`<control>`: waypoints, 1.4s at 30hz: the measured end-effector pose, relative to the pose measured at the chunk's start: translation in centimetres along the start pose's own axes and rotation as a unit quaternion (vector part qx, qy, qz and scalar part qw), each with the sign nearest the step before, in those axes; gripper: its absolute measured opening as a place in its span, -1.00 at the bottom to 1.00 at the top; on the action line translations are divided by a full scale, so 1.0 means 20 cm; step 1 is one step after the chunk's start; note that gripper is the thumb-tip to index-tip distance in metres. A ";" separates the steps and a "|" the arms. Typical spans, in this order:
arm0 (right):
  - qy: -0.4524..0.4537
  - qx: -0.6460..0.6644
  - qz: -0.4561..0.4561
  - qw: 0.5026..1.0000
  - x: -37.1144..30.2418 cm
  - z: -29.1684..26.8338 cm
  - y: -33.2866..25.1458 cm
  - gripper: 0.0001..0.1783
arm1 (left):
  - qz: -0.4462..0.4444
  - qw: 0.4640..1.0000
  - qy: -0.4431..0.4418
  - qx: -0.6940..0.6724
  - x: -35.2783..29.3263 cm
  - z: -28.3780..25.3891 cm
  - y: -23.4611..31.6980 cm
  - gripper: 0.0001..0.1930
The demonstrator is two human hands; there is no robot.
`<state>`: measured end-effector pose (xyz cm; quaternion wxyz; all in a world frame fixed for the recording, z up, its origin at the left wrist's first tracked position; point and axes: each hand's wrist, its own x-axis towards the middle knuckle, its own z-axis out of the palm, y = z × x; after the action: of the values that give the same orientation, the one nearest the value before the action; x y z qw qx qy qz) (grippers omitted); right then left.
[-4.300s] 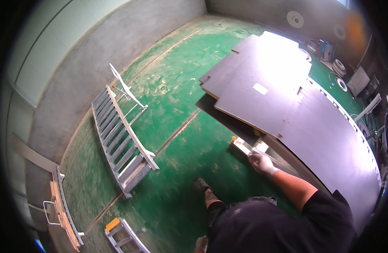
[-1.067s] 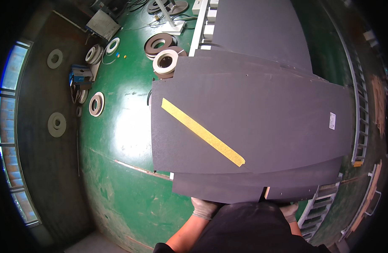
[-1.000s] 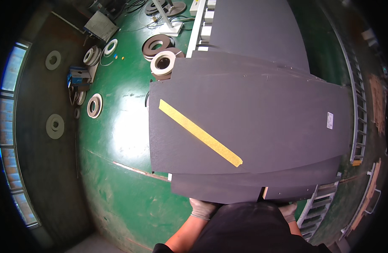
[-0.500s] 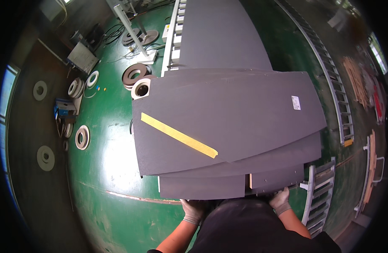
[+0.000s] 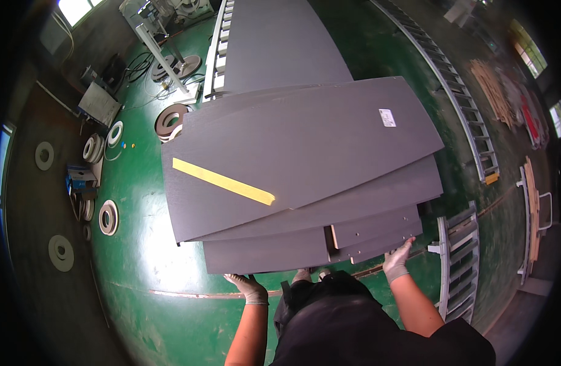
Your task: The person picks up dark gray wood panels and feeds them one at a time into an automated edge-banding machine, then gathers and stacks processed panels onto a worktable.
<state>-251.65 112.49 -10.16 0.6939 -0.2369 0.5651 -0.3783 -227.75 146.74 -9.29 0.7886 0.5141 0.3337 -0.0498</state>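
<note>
Above green floor (image 5: 131,268), grey panels (image 5: 305,134) extend forward from both grips (image 5: 247,287) (image 5: 399,259).

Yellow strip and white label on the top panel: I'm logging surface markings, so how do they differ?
The yellow strip is long and narrow; the white label is a small, short rectangle. The strip lies slantwise on the left, the label farther right. The label shows dark marks; the strip looks plain. Both lie on the top grey panel.

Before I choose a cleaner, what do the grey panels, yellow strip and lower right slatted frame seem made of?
Grey panels: probably faced wood board, matte; an edge shows pale tan. Yellow strip: likely paper tape, matte, lying flat. Slatted frame: seemingly metal, silvery grey; coating unclear.
</note>
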 end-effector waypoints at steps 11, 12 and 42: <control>-0.125 -0.189 -0.050 0.973 0.04 -0.22 0.03 -0.09 | 0.073 0.993 -0.042 0.083 0.04 0.06 -0.06 -0.27; -0.155 -0.186 -0.032 0.970 0.03 -0.21 0.01 -0.12 | 0.083 0.992 -0.029 0.086 0.00 0.11 -0.04 -0.25; 0.039 0.010 -0.351 0.935 -0.10 0.34 0.07 0.03 | 0.217 0.972 0.067 0.055 -0.21 0.40 -0.16 0.23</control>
<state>-244.87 114.31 -8.27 0.4967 -0.3983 0.4683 -0.6126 -228.48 137.51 -7.38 0.7270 0.6189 0.2629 0.1393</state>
